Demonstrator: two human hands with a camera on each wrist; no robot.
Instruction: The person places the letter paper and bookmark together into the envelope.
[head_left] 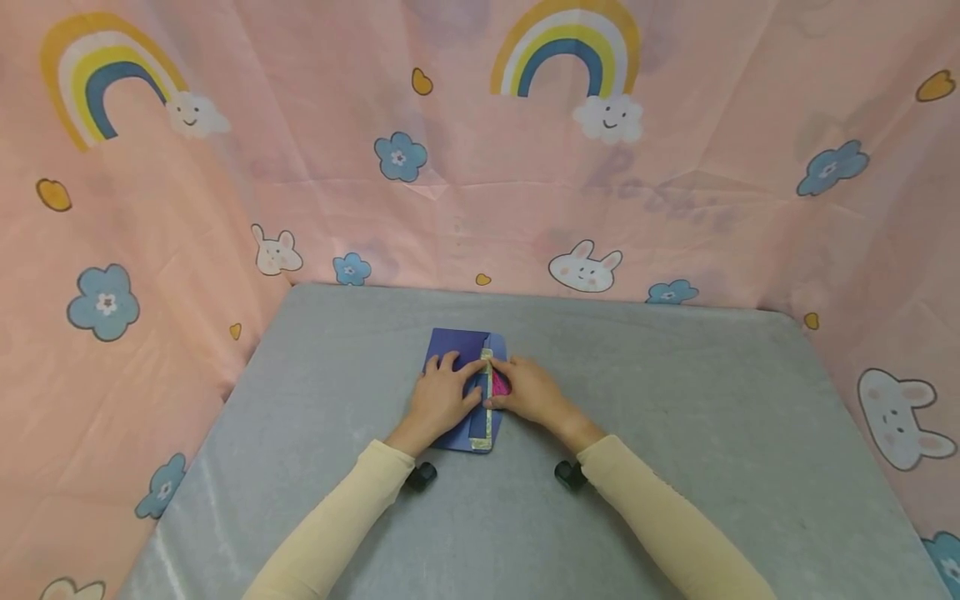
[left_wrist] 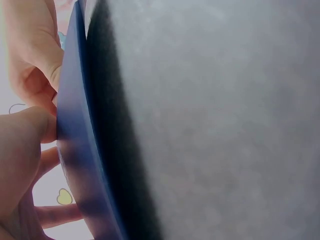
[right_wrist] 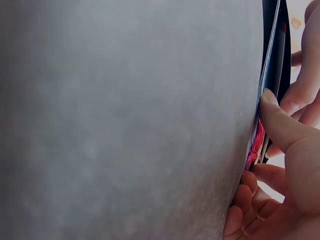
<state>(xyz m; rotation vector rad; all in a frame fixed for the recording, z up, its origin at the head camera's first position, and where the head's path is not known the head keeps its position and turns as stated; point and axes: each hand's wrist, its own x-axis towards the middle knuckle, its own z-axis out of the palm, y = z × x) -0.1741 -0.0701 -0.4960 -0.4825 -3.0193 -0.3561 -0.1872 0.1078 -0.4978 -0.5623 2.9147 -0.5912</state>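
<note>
A flat, dark blue folder-like case (head_left: 459, 340) lies on the table, with a patterned pale gold strip (head_left: 482, 443) along its right part and a lighter blue flap (head_left: 498, 343) beyond it. My left hand (head_left: 438, 398) rests on the cover, fingers spread, thumb and forefinger reaching to the strip. From the right, my right hand (head_left: 534, 390) pinches the strip's edge between thumb and forefinger. Something bright pink (head_left: 500, 383) shows between them; its kind is unclear. In the right wrist view the thumb (right_wrist: 280, 117) lies on the case's edge, the other fingers (right_wrist: 245, 197) curled below.
A grey cloth-covered table (head_left: 675, 417) spreads around the case. Pink printed curtains (head_left: 465, 208) hang behind it and at both sides. Dark wrist-camera mounts (head_left: 422, 477) stick out beneath both cream sleeves (head_left: 330, 521).
</note>
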